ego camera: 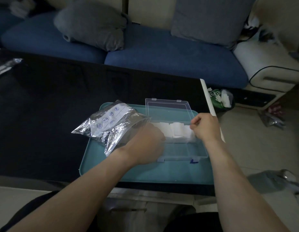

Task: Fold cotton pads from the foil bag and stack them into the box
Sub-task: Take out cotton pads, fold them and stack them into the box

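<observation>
Stacking step: right hand [206, 127] curled at pads [175, 129] in box [182, 148]; left hand [146, 144] beside bag [112, 124], grip unclear. Next, probably grab another pad.

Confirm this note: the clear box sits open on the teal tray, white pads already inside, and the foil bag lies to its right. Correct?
One error: the head view shows the foil bag left of the clear box, not right. The box is open on the teal tray, with white pads inside.

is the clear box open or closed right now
Open. The clear box has its lid swung back and standing behind it, with white cotton pads exposed inside.
</observation>
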Tool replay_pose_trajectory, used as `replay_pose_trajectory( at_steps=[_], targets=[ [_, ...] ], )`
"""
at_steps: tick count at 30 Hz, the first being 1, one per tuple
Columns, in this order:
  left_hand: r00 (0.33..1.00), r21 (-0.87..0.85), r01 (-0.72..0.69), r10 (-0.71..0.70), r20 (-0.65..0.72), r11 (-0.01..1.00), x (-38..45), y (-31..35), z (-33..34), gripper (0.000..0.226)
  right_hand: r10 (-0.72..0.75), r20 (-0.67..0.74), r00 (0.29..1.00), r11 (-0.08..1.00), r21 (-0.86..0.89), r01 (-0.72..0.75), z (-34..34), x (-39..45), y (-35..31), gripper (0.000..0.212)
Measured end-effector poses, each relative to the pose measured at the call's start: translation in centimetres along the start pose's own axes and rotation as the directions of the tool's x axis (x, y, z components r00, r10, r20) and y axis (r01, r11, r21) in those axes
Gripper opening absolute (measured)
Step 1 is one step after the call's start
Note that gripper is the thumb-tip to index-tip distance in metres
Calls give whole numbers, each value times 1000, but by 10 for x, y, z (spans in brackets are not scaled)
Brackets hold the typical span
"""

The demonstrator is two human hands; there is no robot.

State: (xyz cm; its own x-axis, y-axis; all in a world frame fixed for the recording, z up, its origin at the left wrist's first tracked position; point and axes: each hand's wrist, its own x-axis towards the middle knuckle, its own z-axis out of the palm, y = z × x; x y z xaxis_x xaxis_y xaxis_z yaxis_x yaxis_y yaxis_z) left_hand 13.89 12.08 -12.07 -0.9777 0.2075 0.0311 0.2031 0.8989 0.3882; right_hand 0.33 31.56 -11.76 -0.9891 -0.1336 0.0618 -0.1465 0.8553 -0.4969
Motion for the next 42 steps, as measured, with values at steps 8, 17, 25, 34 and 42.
replay_pose_trajectory(
  at_steps=[8,17,25,34,42],
  targets=[
    [993,-83,-44,35,-109,996,-1,-1,-4,31,42,-123,992,983,-170,-63,17,-5,3,13],
    [869,-214,-97,-22,-494,972,-5,-1,-38,12,238,249,939,954,-242,-178,21,19,25,24],
    [921,66,247,-213,-327,967,-34,-37,-58,65,-108,-324,940,962,206,181,-12,-9,-27,31],
    [860,-23,410,-395,-322,912,-26,-72,-50,21,-452,398,798,890,142,434,49,-80,-114,50],
    [795,-263,470,-534,-288,842,-26,-99,-55,20,-409,440,800,905,84,417,77,-82,-126,65]
  ],
)
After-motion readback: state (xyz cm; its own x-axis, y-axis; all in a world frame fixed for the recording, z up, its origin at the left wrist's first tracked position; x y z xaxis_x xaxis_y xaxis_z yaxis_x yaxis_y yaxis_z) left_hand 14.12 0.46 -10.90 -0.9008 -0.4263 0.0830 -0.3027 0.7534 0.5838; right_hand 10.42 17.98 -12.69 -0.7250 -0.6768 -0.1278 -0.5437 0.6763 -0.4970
